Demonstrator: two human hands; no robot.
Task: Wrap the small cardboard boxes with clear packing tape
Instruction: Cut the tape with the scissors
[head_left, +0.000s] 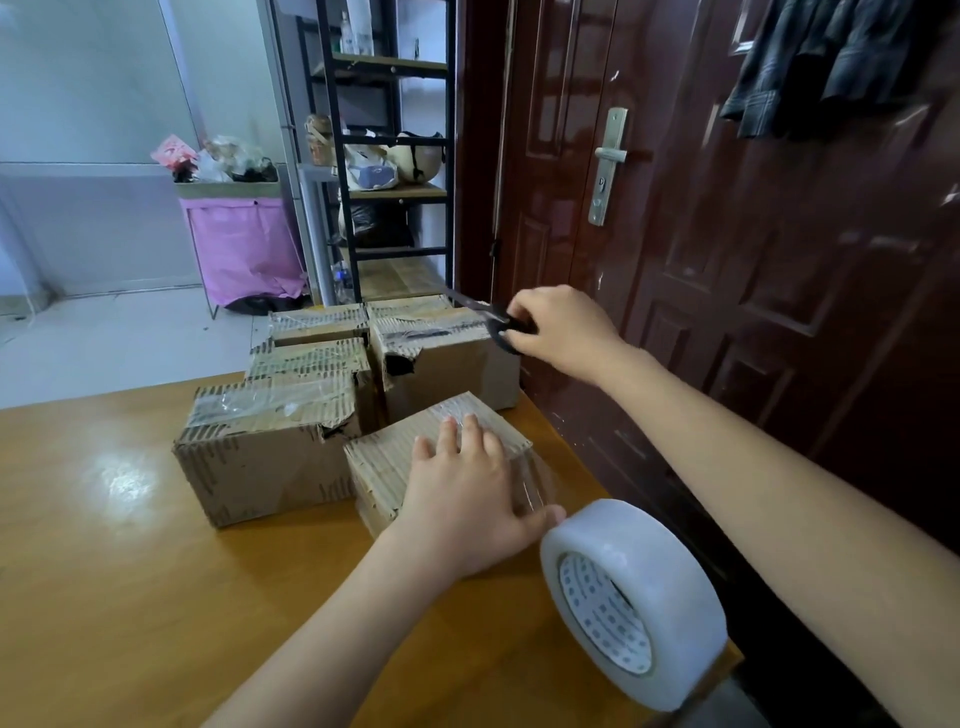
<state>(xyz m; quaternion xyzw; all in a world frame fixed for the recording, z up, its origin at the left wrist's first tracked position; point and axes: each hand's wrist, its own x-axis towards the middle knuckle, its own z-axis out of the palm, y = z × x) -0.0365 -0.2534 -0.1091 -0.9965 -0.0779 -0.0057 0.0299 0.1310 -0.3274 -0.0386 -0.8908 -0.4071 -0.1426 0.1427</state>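
Small box (436, 457) near table (104, 597) right edge, in front of four taped boxes (270, 447). Left hand (462, 499) flat on top, fingers straight, pressing clear tape down. Right hand (558, 327) clenched around black scissors (493, 319) over the back right box. Tape roll (634, 603) standing on edge just beside left thumb. Probably light, stiff cardboard, slick where taped; best held by side faces. Core print too small to read.

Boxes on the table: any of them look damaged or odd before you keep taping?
Yes. The big box under the scissors has a torn hole at its upper left front. The left box is ripped open at its top right corner. Both have outer paper peeled, exposing the corrugation. The tape roll stands on edge near the table's corner.
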